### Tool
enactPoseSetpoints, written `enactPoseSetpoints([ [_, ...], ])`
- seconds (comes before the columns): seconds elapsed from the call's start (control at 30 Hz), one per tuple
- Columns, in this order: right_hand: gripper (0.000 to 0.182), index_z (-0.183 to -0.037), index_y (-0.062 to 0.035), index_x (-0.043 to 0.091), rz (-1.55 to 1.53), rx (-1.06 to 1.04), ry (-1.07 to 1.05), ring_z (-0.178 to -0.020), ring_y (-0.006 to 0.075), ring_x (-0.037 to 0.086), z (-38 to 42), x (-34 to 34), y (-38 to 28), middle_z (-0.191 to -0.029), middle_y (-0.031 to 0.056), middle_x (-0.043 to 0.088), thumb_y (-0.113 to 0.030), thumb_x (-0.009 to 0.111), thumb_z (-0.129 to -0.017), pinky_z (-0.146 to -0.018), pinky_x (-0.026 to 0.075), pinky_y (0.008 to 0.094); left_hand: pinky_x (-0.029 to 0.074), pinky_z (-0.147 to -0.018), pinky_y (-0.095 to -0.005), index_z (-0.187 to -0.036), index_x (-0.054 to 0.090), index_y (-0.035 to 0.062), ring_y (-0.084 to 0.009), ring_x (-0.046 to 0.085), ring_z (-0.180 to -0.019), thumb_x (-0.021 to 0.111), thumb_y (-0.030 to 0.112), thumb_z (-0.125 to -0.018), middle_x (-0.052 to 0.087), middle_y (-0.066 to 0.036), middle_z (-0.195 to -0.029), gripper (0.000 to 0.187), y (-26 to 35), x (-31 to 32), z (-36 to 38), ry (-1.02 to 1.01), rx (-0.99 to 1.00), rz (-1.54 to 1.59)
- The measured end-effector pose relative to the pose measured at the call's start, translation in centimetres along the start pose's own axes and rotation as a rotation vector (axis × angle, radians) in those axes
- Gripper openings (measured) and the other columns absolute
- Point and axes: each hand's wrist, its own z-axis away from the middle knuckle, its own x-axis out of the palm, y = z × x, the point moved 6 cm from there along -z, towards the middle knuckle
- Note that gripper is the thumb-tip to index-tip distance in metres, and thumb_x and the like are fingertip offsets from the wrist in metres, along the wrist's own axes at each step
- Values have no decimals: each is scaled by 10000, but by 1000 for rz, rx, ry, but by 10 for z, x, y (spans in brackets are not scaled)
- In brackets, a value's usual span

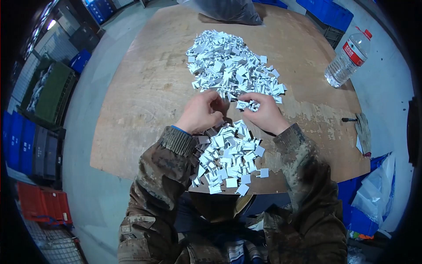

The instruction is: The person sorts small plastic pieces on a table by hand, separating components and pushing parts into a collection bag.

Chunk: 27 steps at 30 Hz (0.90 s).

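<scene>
A large heap of small white plastic pieces [228, 61] lies on the wooden table [145, 79]. A smaller heap of similar pieces [228, 154] is at the near edge, between my forearms. My left hand [202, 112] is between the two heaps, its fingers curled inward; whether anything is between the fingertips cannot be made out. Across from it, my right hand [263, 112] is closed on several white pieces [248, 105], which show at its thumb and fingers, just below the large heap.
A water bottle [349, 59] with a red cap stands at the right edge. Below it lie a glove [363, 134] and a black-tipped tool [349, 119]. A filled plastic bag [224, 11] sits at the far edge. Blue crates [327, 13] and a red crate [44, 204] surround the table.
</scene>
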Motion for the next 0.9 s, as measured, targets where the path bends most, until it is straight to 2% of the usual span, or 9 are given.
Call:
enactPoseSetpoints([
  [0.03, 305, -1144, -34, 754, 0, -2, -3, -764, 185, 659, -2, -2, -6, -958, 81, 748, -37, 686, -847, -663, 544, 298, 534, -686, -364, -947, 722, 25, -228, 628, -755, 811, 140, -824, 680, -90, -958, 190, 3, 1, 1, 3, -2, 1],
  [0.17, 228, -1107, -17, 720, -604, 703, -212, -665, 134, 618, 7, 2, -5, -1017, 123, 724, -31, 661, -887, -500, 457, 253, 490, -660, -287, -886, 692, 9, -153, 579, -744, 747, 20, -841, 657, -51, -883, 72, 36, 8, 6, 54, 239, 230],
  [0.2, 228, -1107, -17, 720, -605, 702, -207, -665, 134, 618, 7, 3, -5, -1017, 123, 724, -31, 661, -887, -500, 457, 253, 490, -660, -287, -886, 692, 9, -153, 579, -744, 747, 20, -841, 657, -51, -883, 72, 37, 11, 5, 51, 242, 228],
  [0.33, 191, -1117, -41, 640, -1005, 792, -68, -580, 62, 512, 9, 11, -4, -1001, 131, 709, -37, 644, -926, -407, 298, 184, 456, -624, -264, -869, 692, 20, -129, 545, -693, 724, -4, -850, 635, -19, -813, 44, 32, 12, 3, 163, 213, 229],
  [0.5, 241, -1166, -57, 556, -1046, 792, 22, -561, 70, 490, 7, 9, -10, -1022, 139, 712, -35, 620, -936, -384, 307, 196, 424, -594, -244, -888, 717, 30, -106, 511, -649, 711, 14, -882, 624, -1, -772, 18, 28, 10, 5, 56, 235, 269],
  [0.6, 268, -1193, -73, 538, -1136, 745, 67, -556, 74, 481, 5, -7, 3, -1067, 141, 702, -37, 623, -942, -381, 295, 198, 409, -581, -237, -908, 734, 33, -89, 497, -640, 685, 22, -910, 629, -10, -769, 50, -1, 2, 0, -19, 248, 294],
  [0.67, 249, -1161, -89, 545, -1438, 637, 126, -546, 81, 472, 0, -26, 0, -1056, 142, 689, -41, 640, -935, -386, 290, 189, 459, -587, -267, -939, 764, 20, -117, 547, -638, 729, 83, -888, 658, -46, -768, 88, -23, -14, -5, 25, 116, 523],
  [0.87, 141, -1048, -80, 608, -1260, 755, 73, -561, 103, 503, 6, -51, 22, -970, 146, 705, -85, 668, -920, -390, 302, 232, 478, -620, -262, -936, 760, 5, -115, 565, -669, 732, 128, -906, 680, -53, -780, 130, -27, -46, 0, 295, -203, 94],
  [0.9, 126, -1025, -74, 621, -963, 760, 67, -576, 122, 522, 7, -60, 30, -947, 148, 707, -94, 675, -912, -413, 338, 258, 485, -628, -262, -940, 759, 3, -118, 575, -675, 728, 129, -912, 689, -56, -787, 133, -25, -40, 0, 256, -167, 74],
])
